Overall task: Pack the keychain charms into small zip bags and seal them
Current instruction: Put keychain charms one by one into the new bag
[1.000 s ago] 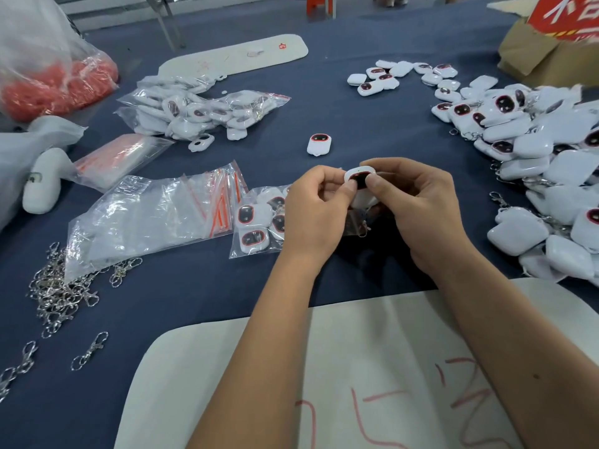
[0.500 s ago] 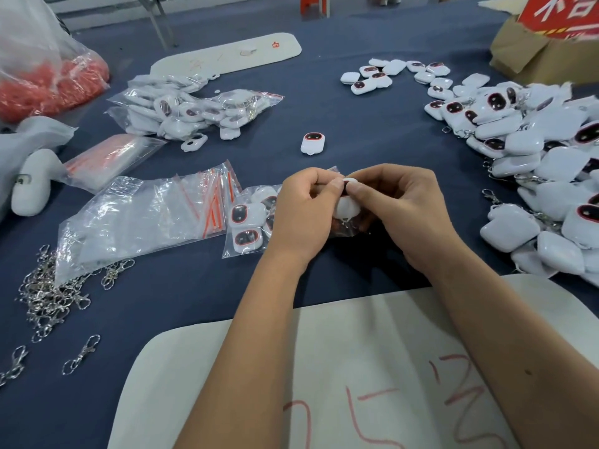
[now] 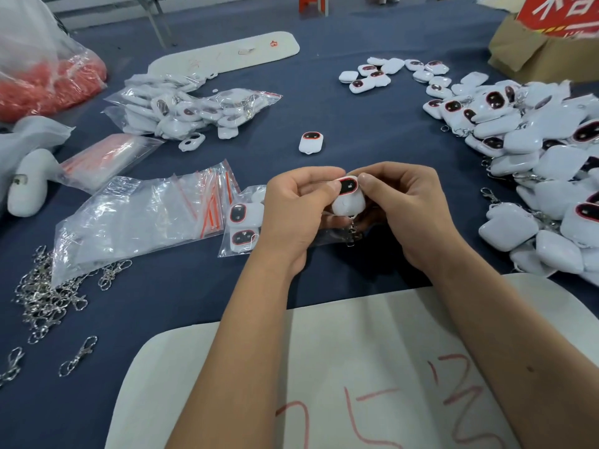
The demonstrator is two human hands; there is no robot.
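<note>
on the white sheet (image 3: pixel 372 351), red scrawl, unreadable

A dark blue cloth covers the big tabletop (image 3: pixel 340 118) all the way across. Far back, the floor (image 3: pixel 107 11) is pale grey, thin metal legs (image 3: pixel 155 17) stand on it near the tabletop's far edge, and an orange stool (image 3: pixel 312 3) shows at the very top. A brown cardboard box (image 3: pixel 531 56) with a red sign (image 3: pixel 564 14) sits at the far right corner, and soft, even light falls over everything with only faint shadows.
</note>
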